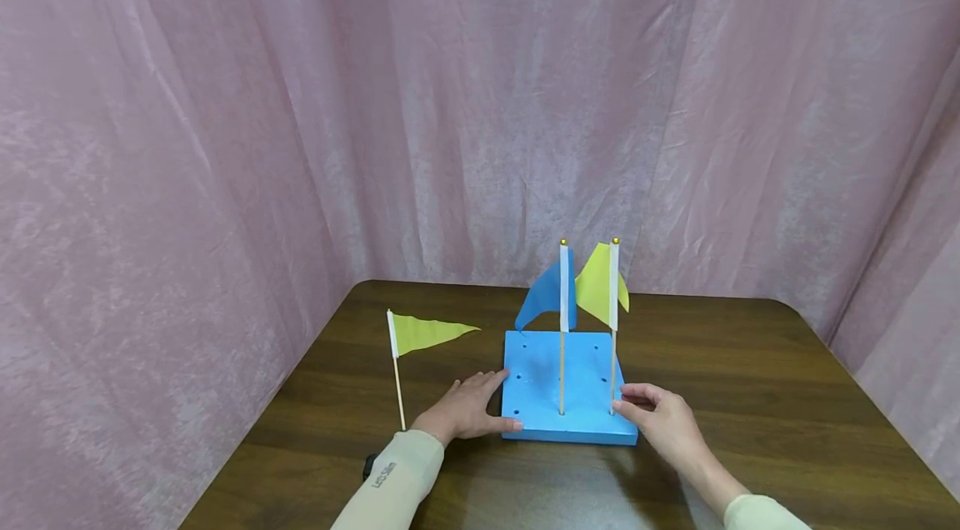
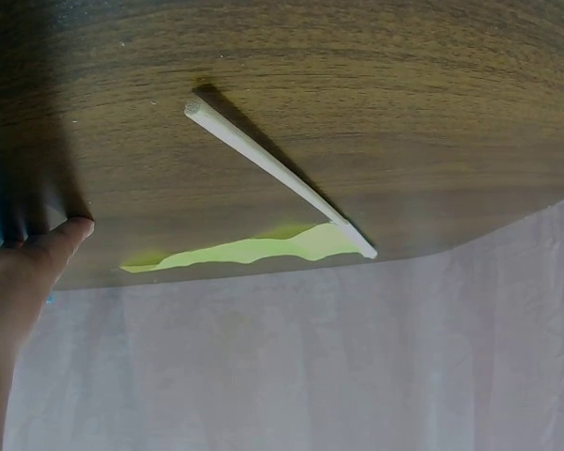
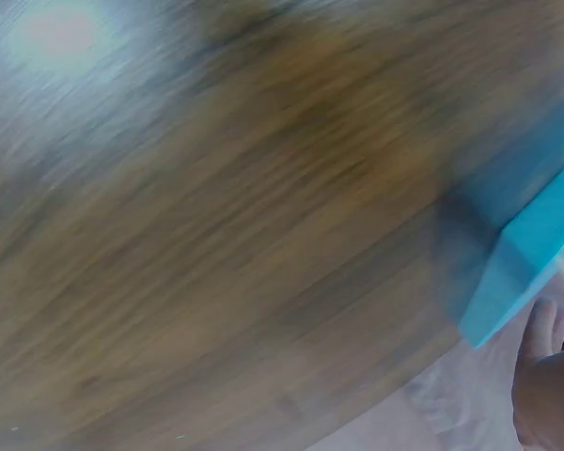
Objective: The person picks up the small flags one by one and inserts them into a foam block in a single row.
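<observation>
A blue foam block (image 1: 536, 376) with several holes sits on the brown table (image 1: 750, 397). Two flags stand in it: a blue flag (image 1: 546, 297) and, to its right, a yellow-green flag (image 1: 596, 284). My left hand (image 1: 480, 407) rests with straight fingers against the block's left edge, thumb along the front edge. My right hand (image 1: 627, 400) pinches the yellow-green flag's stick low down, at the block's front right corner. A third flag (image 1: 427, 332), yellow-green, lies flat on the table left of my left hand, also seen as stick (image 2: 273, 169) and cloth (image 2: 254, 251). The right wrist view is blurred, showing the block corner (image 3: 531, 254).
Pink curtains (image 1: 225, 138) close in the table at the back and on both sides. The table's left edge (image 1: 247, 447) runs close to the lying flag. Bare wood (image 1: 750, 347) stretches right of the block and in front of it.
</observation>
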Tool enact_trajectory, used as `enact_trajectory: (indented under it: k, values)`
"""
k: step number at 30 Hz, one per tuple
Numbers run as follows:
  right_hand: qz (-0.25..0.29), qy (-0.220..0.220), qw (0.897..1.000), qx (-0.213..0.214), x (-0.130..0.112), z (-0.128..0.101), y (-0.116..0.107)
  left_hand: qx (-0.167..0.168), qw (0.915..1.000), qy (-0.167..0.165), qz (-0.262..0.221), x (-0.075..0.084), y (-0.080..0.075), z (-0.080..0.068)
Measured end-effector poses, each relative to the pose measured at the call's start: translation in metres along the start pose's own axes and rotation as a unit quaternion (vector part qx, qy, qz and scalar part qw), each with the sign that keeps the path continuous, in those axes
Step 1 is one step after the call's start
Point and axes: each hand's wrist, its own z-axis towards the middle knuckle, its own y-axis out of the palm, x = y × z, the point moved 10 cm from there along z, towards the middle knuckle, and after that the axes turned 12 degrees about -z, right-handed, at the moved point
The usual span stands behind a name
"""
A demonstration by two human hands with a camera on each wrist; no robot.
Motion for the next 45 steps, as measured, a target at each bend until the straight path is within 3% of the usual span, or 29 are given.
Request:
enact_trajectory:
  k: [10, 22, 37, 45]
  values:
    - [-0.067, -0.026, 0.996, -0.054, 0.023, 0.013, 0.0, 0.002, 1.0, 0.004, 0.004, 0.002, -0.001, -0.001]
    - [-0.098, -0.036, 0.988, -0.113, 0.032, 0.018, 0.013, 0.001, 1.0, 0.0, 0.002, 0.0, -0.001, 0.0]
    - [-0.134, -0.04, 0.981, -0.138, 0.035, 0.019, 0.022, 0.005, 1.0, -0.002, 0.003, -0.002, 0.001, 0.003]
    - [-0.155, -0.063, 0.975, -0.145, 0.033, 0.02, 0.023, 0.007, 1.0, -0.001, -0.005, -0.002, -0.002, 0.003]
